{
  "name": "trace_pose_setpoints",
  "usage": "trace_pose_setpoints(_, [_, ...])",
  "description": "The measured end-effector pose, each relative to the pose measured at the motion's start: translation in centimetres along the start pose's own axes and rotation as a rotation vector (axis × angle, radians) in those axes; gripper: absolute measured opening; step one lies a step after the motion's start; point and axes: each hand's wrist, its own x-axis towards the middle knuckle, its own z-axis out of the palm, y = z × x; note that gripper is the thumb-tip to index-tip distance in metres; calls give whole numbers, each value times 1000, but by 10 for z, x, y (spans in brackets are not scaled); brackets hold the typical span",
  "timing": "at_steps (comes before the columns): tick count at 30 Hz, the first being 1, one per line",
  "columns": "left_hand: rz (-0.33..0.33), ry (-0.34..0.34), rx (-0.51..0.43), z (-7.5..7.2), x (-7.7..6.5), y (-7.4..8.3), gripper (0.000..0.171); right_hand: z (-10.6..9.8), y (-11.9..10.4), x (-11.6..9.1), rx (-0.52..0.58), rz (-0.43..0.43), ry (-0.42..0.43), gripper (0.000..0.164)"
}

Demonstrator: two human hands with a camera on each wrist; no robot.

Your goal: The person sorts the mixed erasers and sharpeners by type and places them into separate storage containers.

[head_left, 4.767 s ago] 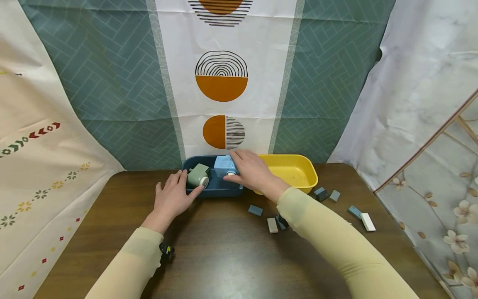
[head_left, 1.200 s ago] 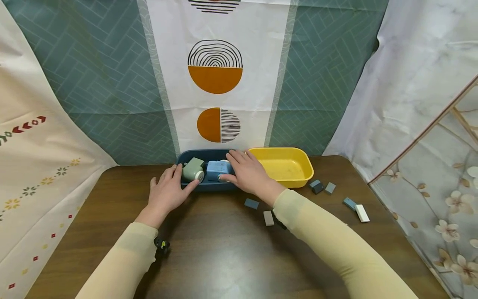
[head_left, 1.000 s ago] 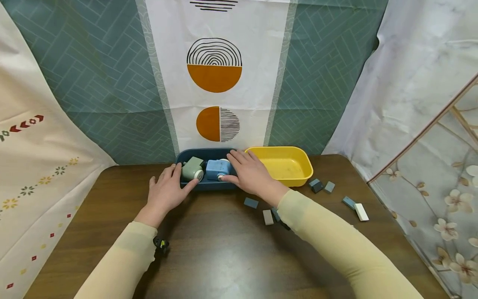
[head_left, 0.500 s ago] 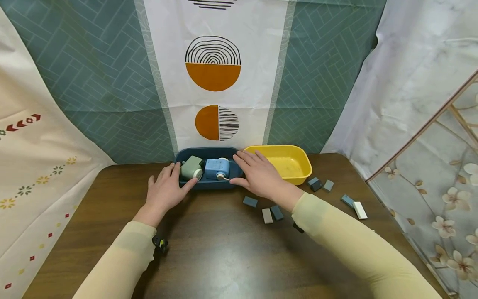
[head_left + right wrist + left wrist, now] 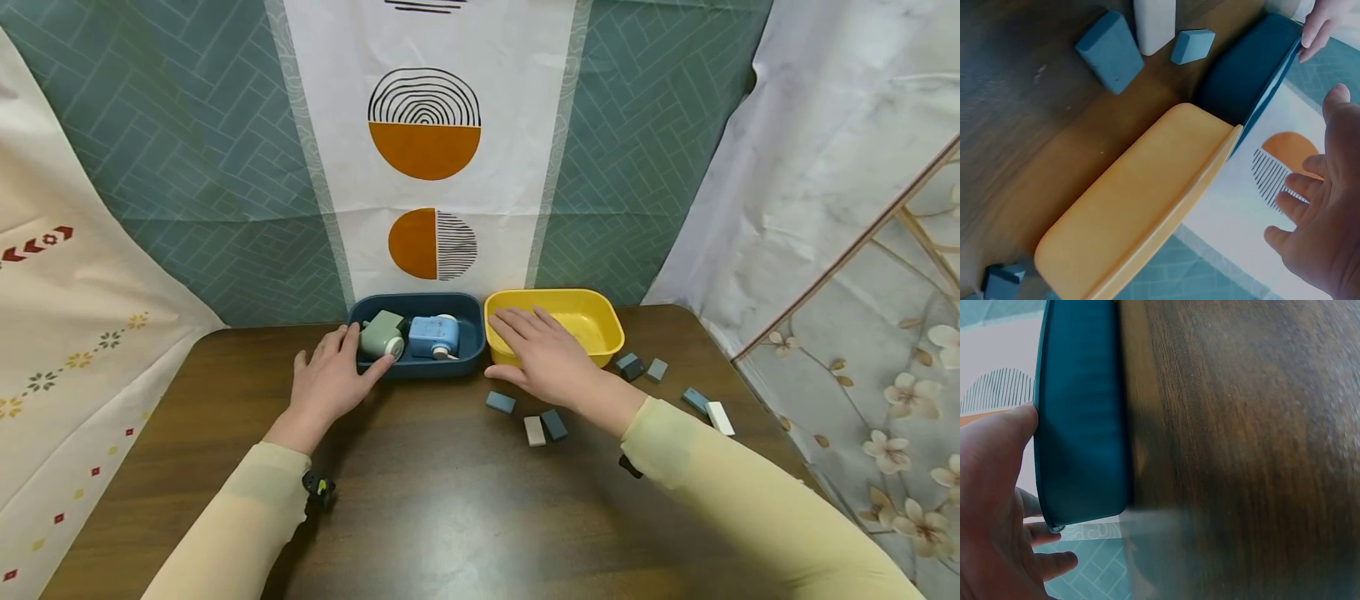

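My left hand [image 5: 327, 375] holds the left end of a dark blue bin [image 5: 480, 337], thumb on its front rim and fingers past the corner. Inside the bin, nearest that hand, lies a sage-green rounded object with a white round end [image 5: 381, 337]. Beside it is a light blue boxy object with white round parts [image 5: 433, 335]. The left wrist view shows the thumb [image 5: 1022, 419] at the bin's rim. My right hand [image 5: 551, 358], fingers spread and holding nothing, is over the front left part of a yellow bin [image 5: 588, 325]; the right wrist view shows its palm [image 5: 1329, 219] beyond the rim.
On the brown table [image 5: 442, 500] in front of the bins lie a blue-grey block [image 5: 500, 402], a white block [image 5: 534, 431] and a darker block [image 5: 554, 425]. Several more blocks, among them a white one [image 5: 720, 418], lie right of the yellow bin. A patterned cloth [image 5: 427, 250] hangs behind.
My right hand placed the light blue object in the dark blue bin, let go and moved right to over the yellow bin. My left hand has stayed at the bin's left end.
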Motion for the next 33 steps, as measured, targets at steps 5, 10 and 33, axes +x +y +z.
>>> trace_pose_setpoints(5, [-3, 6, -7, -1, -1, -1, 110, -2, 2, -11, 12, 2, 9, 84])
trace_pose_setpoints(10, [-11, 0, -14, 0, -3, -2, 110, 0, 1, -23, 28, -1, 9, 84])
trace_pose_setpoints(33, [2, 9, -14, 1, 0, 1, 109, 11, 18, -87, -3, -28, 45, 84])
